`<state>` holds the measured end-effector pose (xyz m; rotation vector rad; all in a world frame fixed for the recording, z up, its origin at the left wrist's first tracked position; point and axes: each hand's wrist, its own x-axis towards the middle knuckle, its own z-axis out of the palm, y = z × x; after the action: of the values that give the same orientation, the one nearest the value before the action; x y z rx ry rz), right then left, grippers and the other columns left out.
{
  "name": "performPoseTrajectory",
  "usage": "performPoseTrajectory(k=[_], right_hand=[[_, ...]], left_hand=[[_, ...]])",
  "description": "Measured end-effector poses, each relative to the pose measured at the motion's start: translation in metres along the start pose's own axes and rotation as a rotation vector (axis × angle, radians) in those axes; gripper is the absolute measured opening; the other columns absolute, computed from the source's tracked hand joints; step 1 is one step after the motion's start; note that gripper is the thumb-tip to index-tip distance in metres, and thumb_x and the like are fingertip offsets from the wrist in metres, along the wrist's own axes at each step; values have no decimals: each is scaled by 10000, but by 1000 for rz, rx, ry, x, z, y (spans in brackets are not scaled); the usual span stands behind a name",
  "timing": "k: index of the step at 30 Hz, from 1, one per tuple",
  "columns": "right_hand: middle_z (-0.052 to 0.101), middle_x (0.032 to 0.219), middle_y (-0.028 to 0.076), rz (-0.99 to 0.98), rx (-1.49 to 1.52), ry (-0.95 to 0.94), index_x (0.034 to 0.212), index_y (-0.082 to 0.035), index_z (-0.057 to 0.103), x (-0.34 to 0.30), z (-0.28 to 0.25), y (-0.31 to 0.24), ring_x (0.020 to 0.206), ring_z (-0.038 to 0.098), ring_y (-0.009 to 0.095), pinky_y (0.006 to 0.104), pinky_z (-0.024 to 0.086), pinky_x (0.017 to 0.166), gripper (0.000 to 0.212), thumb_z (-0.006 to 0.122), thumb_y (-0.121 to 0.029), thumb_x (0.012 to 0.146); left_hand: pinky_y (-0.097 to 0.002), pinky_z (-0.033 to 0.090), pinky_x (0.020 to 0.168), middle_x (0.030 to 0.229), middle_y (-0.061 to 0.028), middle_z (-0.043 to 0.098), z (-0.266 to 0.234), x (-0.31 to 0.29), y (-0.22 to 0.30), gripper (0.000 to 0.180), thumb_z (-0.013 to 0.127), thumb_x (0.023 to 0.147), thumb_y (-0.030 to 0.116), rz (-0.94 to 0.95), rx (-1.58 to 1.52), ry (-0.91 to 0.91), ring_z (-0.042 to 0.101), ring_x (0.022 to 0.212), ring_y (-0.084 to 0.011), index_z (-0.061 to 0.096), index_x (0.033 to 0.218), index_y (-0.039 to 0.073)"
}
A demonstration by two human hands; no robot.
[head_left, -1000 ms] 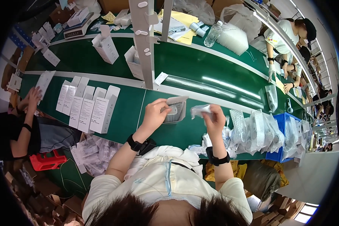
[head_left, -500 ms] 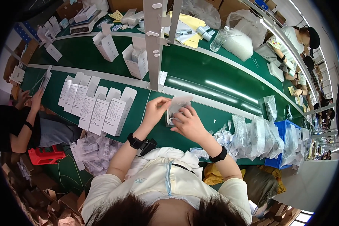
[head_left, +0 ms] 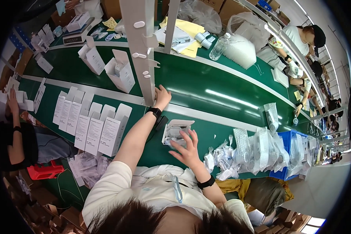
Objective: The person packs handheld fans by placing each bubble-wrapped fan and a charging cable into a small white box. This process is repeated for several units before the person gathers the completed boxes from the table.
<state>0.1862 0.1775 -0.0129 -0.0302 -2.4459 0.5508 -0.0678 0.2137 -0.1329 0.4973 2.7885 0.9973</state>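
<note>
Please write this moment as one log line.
left hand: beside grey post; right hand: at open white box; white cartons: standing left of box

The green workbench carries, left to right, upright white cartons, a separate open carton and clear-wrapped packets.

Sits open on the green table as a white box, with pale contents in clear plastic inside.

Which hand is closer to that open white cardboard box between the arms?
Right. The right hand is at the near right corner of the box; the left hand is beyond it, beside the grey metal post.
</note>
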Motion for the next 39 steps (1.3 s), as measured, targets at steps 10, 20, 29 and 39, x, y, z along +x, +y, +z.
performPoseTrajectory(k=[10,20,29,39], right_hand=[[387,1250,182,674,798,-124,1258,-45,315,-18,42,55,1157,395,304,398,337,956,851,796,-200,573],[396,1242,116,649,538,428,1337,-39,197,111,23,196,1092,441,236,319,371,920,934,743,-10,579],[275,1331,176,559,215,357,1369,-33,103,146,70,227,1207,324,297,345,255,1013,1022,752,-53,580],[242,1388,115,727,414,117,1370,-132,212,47,45,127,1267,280,241,386,384,914,816,680,-101,703]], left_hand=[[-611,128,984,1350,-98,333,4,-22,-17,454,551,795,226,482,43,-480,327,1230,-260,426,1198,57],[-555,130,1024,1309,-84,373,-65,-93,-51,412,544,793,108,791,81,-546,331,1227,-239,446,1193,81],[-532,193,1003,1336,-194,284,-170,-123,-84,610,666,678,126,426,290,59,250,1240,-378,398,1220,48],[-603,154,970,1400,-184,151,-198,-142,-131,922,757,588,179,128,697,-2,194,1259,-396,230,1336,64]])
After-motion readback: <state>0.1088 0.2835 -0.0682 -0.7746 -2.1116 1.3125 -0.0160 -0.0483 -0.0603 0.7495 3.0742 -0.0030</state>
